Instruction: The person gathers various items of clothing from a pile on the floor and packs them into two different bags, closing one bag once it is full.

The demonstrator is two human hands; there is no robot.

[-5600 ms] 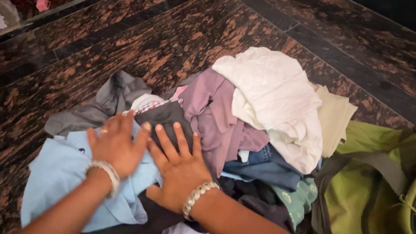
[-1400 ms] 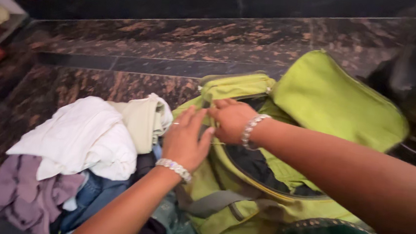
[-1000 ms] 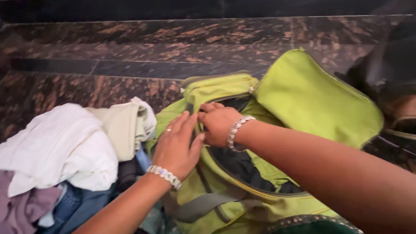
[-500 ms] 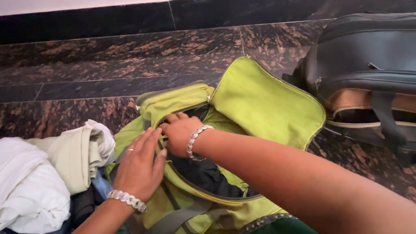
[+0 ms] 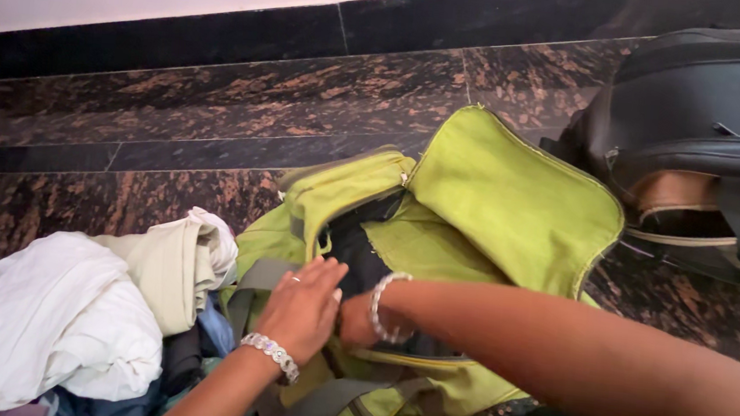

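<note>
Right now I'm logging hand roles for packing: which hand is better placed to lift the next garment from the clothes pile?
Probably the left hand: it rests flat on the green bag at the side nearest the clothes pile. The right hand is tucked down inside the bag's opening, farther from the pile.

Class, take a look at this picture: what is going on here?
A person works with both hands at the open mouth of a green bag on a dark stone floor. The left hand lies flat on the bag's front; the right hand is mostly hidden behind it, reaching in. A heap of clothes lies to the left, a black bag to the right.
</note>
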